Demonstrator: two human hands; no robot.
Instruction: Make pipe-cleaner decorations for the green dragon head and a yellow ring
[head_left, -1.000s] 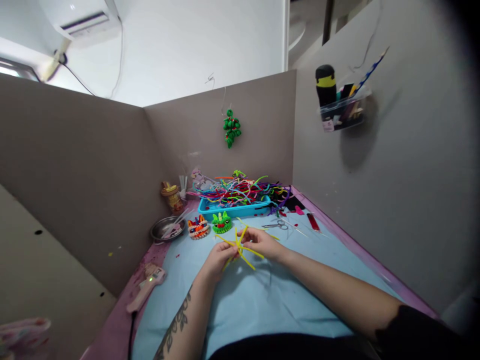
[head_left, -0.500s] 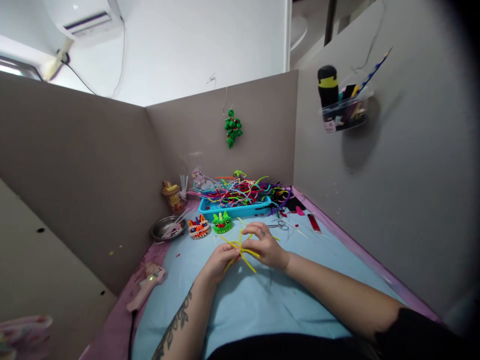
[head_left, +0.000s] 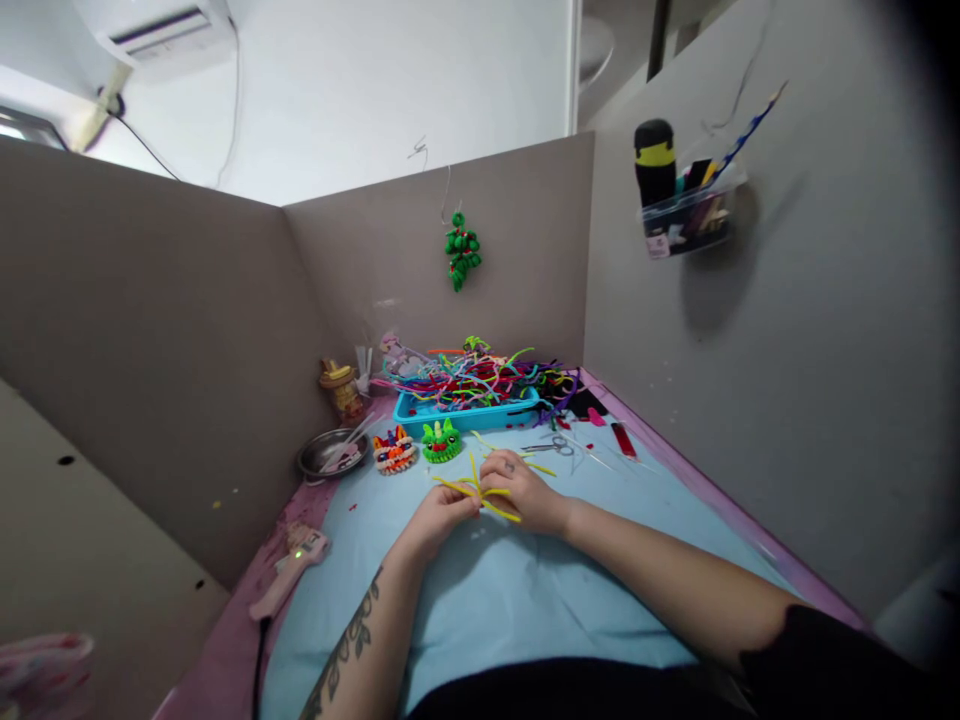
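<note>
Yellow pipe cleaners (head_left: pixel 500 511), crossed at one point with their ends spreading out like a star, are held above the blue cloth. My left hand (head_left: pixel 444 512) pinches them near the crossing from the left. From the right, my right hand (head_left: pixel 523 492) closes its curled fingers on the same bundle; its fingertips are partly hidden behind the yellow strands. Beyond my hands sit a green animal head (head_left: pixel 441 441) and an orange animal head (head_left: pixel 394 450), both made of fuzzy stems. Loose yellow stems (head_left: pixel 541 468) lie just past my right hand.
A blue tray (head_left: pixel 465 415) heaped with coloured pipe cleaners stands at the back. Scissors (head_left: pixel 559 446) and a red tool (head_left: pixel 622 440) lie at right. At left are a metal bowl (head_left: pixel 311 458) and a pink glue gun (head_left: pixel 289 577). Grey panels surround the table.
My right hand's fingers have lowered and curled in closer to the yellow bundle. The pipe cleaners have turned, so their ends point differently. The view has shifted slightly.
</note>
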